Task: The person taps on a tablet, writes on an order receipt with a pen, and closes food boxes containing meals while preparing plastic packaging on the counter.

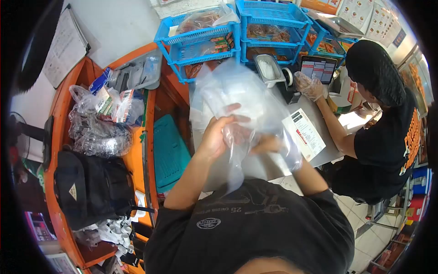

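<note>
A large clear plastic bag [248, 89] spreads, blurred by motion, over the metal table in front of my chest. My left hand [219, 137] is closed on a gathered part of it, with the thumb and fingers partly seen through the film. A loose end of the bag hangs below that hand toward my shirt. My right hand [268, 144] is at the bag's lower right, smeared by motion and partly covered by the plastic, so its grip is hidden. A printed paper sheet [305, 133] lies on the table just right of the bag.
Blue stacked baskets [197, 52] with packed food stand at the back. A metal pan [269, 71] sits near them. At right, a co-worker's gloved hand [310, 86] is beside a tablet [318, 68]. Plastic packs [102, 137], a black backpack [93, 189] and a teal board [169, 155] are at left.
</note>
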`<state>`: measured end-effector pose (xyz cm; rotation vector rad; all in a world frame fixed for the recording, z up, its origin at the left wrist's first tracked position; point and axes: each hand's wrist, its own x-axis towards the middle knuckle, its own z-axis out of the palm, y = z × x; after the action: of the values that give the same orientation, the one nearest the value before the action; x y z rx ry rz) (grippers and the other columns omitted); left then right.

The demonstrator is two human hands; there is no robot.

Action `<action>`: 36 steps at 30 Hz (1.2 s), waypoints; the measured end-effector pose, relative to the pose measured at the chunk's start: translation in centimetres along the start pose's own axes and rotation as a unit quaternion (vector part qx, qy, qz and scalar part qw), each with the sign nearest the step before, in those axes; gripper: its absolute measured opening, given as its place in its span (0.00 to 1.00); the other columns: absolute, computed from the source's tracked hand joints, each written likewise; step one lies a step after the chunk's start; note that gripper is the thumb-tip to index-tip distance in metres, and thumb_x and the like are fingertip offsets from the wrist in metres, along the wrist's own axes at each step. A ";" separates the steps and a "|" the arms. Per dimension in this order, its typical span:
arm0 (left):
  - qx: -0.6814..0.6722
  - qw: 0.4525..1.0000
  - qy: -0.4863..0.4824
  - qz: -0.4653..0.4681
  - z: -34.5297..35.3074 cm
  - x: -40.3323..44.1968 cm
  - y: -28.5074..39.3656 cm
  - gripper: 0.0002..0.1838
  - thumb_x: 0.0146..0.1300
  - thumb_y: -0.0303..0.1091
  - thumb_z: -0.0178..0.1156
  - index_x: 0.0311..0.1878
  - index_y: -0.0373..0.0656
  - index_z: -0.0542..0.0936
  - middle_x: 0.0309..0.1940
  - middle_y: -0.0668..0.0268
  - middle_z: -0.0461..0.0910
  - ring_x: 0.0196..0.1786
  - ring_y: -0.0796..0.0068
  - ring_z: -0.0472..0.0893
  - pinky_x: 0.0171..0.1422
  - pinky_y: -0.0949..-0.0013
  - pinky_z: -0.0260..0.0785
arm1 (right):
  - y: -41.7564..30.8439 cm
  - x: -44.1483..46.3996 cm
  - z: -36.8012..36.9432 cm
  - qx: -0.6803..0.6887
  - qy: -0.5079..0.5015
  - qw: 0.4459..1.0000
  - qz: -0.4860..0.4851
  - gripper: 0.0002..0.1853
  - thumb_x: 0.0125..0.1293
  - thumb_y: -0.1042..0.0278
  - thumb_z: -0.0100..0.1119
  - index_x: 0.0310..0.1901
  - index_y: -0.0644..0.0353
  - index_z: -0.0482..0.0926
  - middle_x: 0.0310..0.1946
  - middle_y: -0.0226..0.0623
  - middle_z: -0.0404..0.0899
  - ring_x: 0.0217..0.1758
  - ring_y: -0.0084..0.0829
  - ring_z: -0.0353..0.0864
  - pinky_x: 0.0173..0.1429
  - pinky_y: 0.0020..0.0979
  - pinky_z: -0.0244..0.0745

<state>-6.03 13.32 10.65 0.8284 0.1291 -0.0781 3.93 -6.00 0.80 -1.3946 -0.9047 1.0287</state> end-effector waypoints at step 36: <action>0.613 0.780 0.095 0.088 2.3 0.5 -7.4 0.15 0.53 0.34 0.68 0.19 0.38 0.73 0.15 0.74 0.69 0.22 0.87 0.63 0.25 0.77 0.52 | -1.6 -3.1 2.5 0.106 0.222 0.969 -0.020 0.10 0.63 0.71 0.61 0.25 0.63 0.74 0.19 0.25 0.70 0.24 0.14 0.67 0.28 0.24 0.63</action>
<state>-6.22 6.59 6.74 2.1678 0.1896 0.1247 0.63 -7.96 2.63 -1.3433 -0.4764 0.7157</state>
